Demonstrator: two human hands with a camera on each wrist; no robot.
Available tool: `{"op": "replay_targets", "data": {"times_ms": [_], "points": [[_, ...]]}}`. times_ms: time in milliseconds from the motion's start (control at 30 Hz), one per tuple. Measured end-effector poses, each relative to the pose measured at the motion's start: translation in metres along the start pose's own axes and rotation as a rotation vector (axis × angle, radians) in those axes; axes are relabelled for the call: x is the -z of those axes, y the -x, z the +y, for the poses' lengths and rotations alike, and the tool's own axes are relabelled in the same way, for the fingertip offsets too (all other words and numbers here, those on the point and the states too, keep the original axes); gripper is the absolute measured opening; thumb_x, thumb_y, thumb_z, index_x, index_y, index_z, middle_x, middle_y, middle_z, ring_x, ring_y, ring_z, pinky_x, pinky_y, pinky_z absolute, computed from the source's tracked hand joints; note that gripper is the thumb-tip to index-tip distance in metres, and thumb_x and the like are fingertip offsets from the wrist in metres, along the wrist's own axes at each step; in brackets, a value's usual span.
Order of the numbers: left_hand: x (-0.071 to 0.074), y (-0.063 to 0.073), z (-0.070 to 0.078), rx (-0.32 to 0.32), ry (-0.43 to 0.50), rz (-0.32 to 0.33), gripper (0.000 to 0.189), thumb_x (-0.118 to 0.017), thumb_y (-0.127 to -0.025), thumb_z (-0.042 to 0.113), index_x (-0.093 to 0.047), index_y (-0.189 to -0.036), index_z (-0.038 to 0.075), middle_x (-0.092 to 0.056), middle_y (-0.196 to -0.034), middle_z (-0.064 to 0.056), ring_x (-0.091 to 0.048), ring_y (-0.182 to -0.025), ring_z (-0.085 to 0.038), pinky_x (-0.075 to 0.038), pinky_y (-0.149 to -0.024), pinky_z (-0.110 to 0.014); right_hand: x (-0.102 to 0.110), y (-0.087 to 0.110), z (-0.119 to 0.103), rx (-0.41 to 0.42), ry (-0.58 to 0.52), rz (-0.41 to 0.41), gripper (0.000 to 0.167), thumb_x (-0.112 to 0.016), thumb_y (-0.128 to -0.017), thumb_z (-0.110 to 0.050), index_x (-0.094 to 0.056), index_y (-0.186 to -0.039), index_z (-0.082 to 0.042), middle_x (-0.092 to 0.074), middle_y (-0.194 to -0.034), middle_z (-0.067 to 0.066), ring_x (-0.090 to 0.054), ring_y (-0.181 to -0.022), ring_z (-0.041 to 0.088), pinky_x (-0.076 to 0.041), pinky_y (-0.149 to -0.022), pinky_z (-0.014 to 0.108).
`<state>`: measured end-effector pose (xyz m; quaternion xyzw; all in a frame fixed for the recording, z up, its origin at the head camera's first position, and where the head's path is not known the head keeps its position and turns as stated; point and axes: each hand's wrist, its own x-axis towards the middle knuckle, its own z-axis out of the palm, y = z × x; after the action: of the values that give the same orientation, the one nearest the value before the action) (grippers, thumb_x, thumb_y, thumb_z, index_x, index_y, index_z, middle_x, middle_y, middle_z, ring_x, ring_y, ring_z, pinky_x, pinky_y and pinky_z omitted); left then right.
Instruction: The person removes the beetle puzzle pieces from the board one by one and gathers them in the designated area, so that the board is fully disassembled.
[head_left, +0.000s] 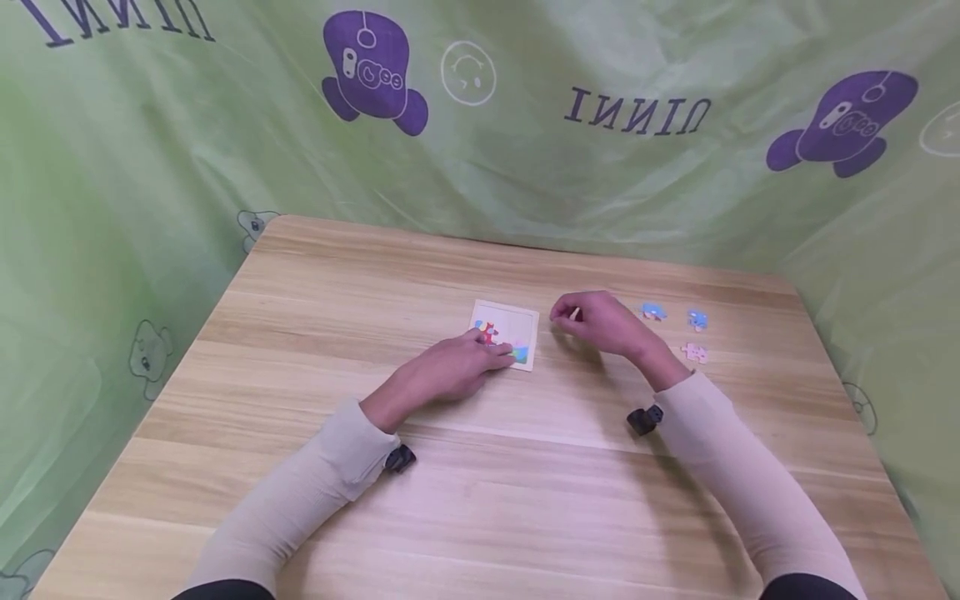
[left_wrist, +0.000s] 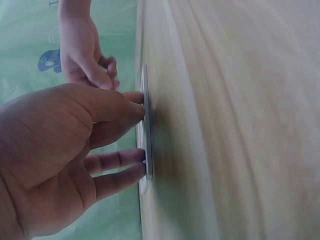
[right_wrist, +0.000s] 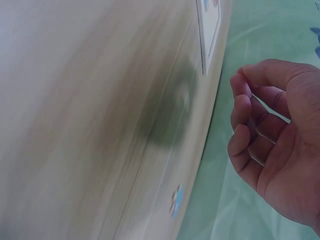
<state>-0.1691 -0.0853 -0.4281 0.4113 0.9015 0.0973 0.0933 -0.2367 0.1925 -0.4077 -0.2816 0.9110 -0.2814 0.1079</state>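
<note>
A small square puzzle tray (head_left: pixel 508 306) with a pale rim lies on the wooden table, its upper part bare. My left hand (head_left: pixel 450 367) reaches over the lower left of it, fingertips resting on the tray. Beside those fingers show a red and yellow puzzle piece (head_left: pixel 491 332) and a blue-green puzzle piece (head_left: pixel 520 355); the hand hides part of the tray. My right hand (head_left: pixel 603 321) hovers just right of the tray. In the right wrist view its thumb and forefinger (right_wrist: pixel 240 77) meet at the tips, the other fingers curled, and nothing shows between them.
To the right of the right hand lie a blue puzzle piece (head_left: pixel 653 311), a second blue puzzle piece (head_left: pixel 697 320) and a pink puzzle piece (head_left: pixel 694 352). A green printed curtain (head_left: pixel 510 183) hangs right behind the table (head_left: pixel 525 500).
</note>
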Motion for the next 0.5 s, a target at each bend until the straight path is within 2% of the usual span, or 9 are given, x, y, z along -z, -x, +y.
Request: {"op": "replay_targets", "data": {"times_ms": [100, 233, 333, 500], "points": [[0.0, -0.002, 0.003, 0.004, -0.021, 0.0, 0.042, -0.06, -0.103, 0.009, -0.063, -0.144, 0.015, -0.053, -0.152, -0.001, -0.053, -0.12, -0.033, -0.048, -0.099, -0.041, -0.005, -0.009, -0.006, 0.03, 0.007, -0.012, 0.013, -0.065, -0.1, -0.009, -0.076, -0.104, -0.004, -0.073, -0.095, 0.006, -0.063, -0.083, 0.018, -0.053, -0.072, 0.036], [-0.002, -0.005, 0.005, -0.007, -0.065, 0.017, 0.041, -0.062, -0.101, 0.011, -0.064, -0.142, 0.015, -0.055, -0.15, -0.001, -0.055, -0.109, -0.03, -0.051, -0.089, -0.038, -0.009, -0.02, -0.013, 0.057, 0.013, -0.025, 0.012, -0.065, -0.099, -0.008, -0.076, -0.103, -0.004, -0.072, -0.094, 0.003, -0.063, -0.083, 0.018, -0.052, -0.073, 0.036], [-0.002, -0.005, 0.006, -0.014, -0.059, 0.032, 0.039, -0.062, -0.101, 0.011, -0.066, -0.14, 0.014, -0.057, -0.149, 0.0, -0.055, -0.106, -0.03, -0.05, -0.088, -0.038, -0.011, -0.027, -0.016, 0.059, 0.019, -0.04, 0.012, -0.065, -0.098, -0.007, -0.076, -0.104, -0.004, -0.073, -0.095, 0.003, -0.064, -0.085, 0.018, -0.052, -0.075, 0.036], [-0.004, -0.004, 0.004, -0.048, -0.042, 0.068, 0.023, -0.062, -0.102, 0.013, -0.072, -0.123, 0.014, -0.061, -0.144, 0.0, -0.056, -0.1, -0.032, -0.051, -0.082, -0.038, -0.014, -0.037, -0.019, 0.046, 0.017, -0.079, 0.018, -0.063, -0.098, -0.006, -0.076, -0.111, -0.004, -0.073, -0.099, 0.004, -0.063, -0.087, 0.018, -0.052, -0.078, 0.036]]}}
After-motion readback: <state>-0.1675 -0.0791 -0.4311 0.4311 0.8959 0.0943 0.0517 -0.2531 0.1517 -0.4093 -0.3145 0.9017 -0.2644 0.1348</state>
